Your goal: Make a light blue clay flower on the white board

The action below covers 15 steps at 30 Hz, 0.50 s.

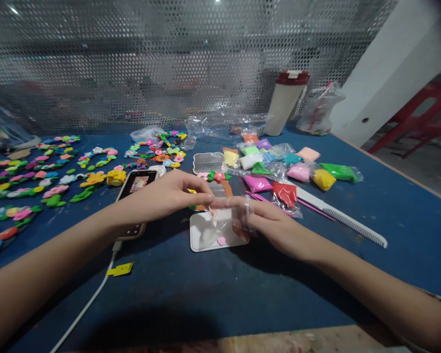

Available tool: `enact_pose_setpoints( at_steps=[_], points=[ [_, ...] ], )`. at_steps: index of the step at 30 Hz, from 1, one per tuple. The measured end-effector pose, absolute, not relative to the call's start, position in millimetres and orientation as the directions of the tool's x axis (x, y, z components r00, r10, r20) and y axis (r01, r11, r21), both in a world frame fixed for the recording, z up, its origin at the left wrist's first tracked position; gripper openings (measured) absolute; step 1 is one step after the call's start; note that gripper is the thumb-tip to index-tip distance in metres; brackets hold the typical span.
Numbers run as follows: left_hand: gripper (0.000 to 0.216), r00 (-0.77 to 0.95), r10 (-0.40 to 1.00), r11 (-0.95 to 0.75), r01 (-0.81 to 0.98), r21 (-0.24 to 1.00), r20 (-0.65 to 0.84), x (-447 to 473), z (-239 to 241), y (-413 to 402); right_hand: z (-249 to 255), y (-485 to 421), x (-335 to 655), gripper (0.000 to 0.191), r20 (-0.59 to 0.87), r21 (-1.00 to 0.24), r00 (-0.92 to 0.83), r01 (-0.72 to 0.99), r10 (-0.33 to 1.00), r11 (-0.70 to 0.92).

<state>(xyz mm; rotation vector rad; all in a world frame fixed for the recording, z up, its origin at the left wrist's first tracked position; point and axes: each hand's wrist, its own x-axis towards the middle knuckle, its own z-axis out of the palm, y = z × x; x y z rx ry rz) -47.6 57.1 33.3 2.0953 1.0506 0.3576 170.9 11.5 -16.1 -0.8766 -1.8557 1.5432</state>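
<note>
Over a small white tray [200,235], my two hands meet at the fingertips. My left hand [169,193] is closed in a pinch at a bit of pale pink clay [214,216], which hangs just below the fingers. Clear plastic film [244,213] lies across the fingers of my right hand [270,220], which is closed on it. On the tray rests a small flat pink clay piece [221,241]. Just behind, partly hidden by my hands, is a frame [226,189] decorated with clay flowers [219,176].
Clay-flower decorations [57,191] cover the left side. A phone [135,196] with a white cable [83,311] lies beside my left wrist. Bags of coloured clay [257,184], a white comb [338,213] and a tumbler [284,105] are on the right. Perforated metal [132,63] stands behind.
</note>
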Motion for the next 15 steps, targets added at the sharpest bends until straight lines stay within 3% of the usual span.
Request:
enact_pose_setpoints(
  at_steps=[9, 15],
  points=[
    [0.023, 0.524, 0.843, -0.304, 0.653, 0.694, -0.123, -42, 36, 46, -12, 8, 168, 0.044, -0.055, -0.973, -0.666, 0.202, 0.744, 0.108],
    [0.023, 0.536, 0.843, -0.398, 0.674, 0.622, -0.043, -39, 36, 41, -10, 7, 169, 0.047, -0.041, -0.965, -0.679, 0.218, 0.733, 0.148]
  ],
)
